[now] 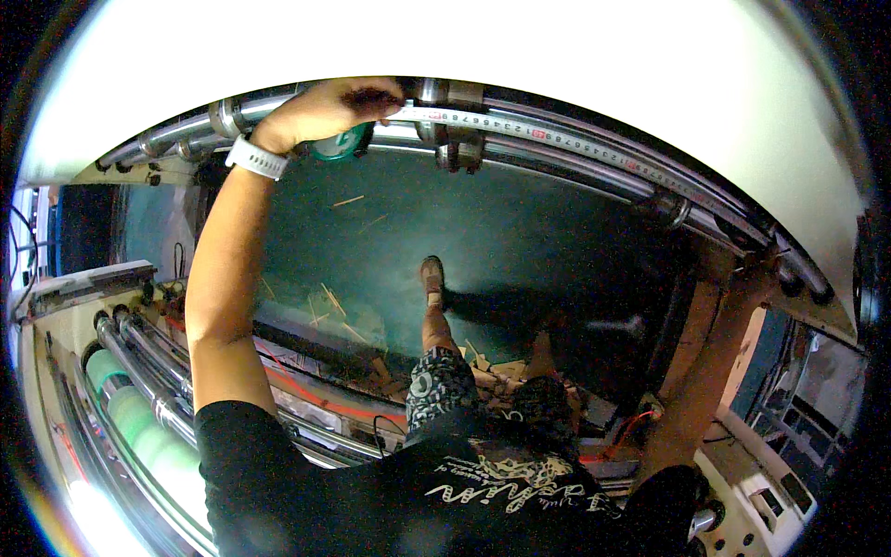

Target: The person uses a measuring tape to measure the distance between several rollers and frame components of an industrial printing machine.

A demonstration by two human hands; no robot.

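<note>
My left hand (339,110), with a pale watch band (257,158) at the wrist, is closed at the metal rollers. Below its palm shows a round green case (342,145) with a white mark, which looks like a tape measure's body. From my left fingertips a tape blade (548,137) with printed marks runs right along the upper roller (613,153). It fades into shadow towards my right hand (763,262), which is at the rollers' right end. That hand is dark, and its fingers cannot be made out clearly.
A large white panel (445,37) arches above the rollers. Metal collars (459,153) sit on the shafts. Wood strips (332,302) lie on the green floor (390,213). Behind me at left are more rollers, one with a green sleeve (139,413). A red-orange cable (316,395) runs low beside my legs.
</note>
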